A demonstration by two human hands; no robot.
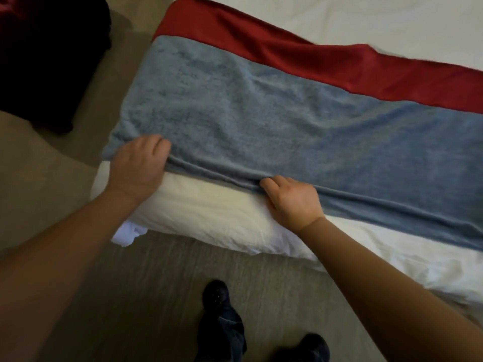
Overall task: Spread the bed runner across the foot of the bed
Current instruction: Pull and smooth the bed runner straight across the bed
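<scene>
**Gripping the near hem, with the cloth lying away from me**

Both my hands are on the bed runner (261,121). It lies across the foot of the bed (209,207), blue on my side, with its red band (313,61) on the far side. Its long axis runs from the bed's corner at my left off to the right, past the picture's edge, so its whole width lies beyond my fingers.

My left hand (138,163) has its fingers curled over the hem just beside the runner's short end. My right hand (290,199) pinches the same hem further along, fingers closed on a ridge of bunched cloth that runs between the two hands. White bedding shows between the hem and the mattress edge.

I judge the next move to be a pull that flattens that ridge. The left hand would anchor the corner while the right, nearer the middle, draws.
</scene>
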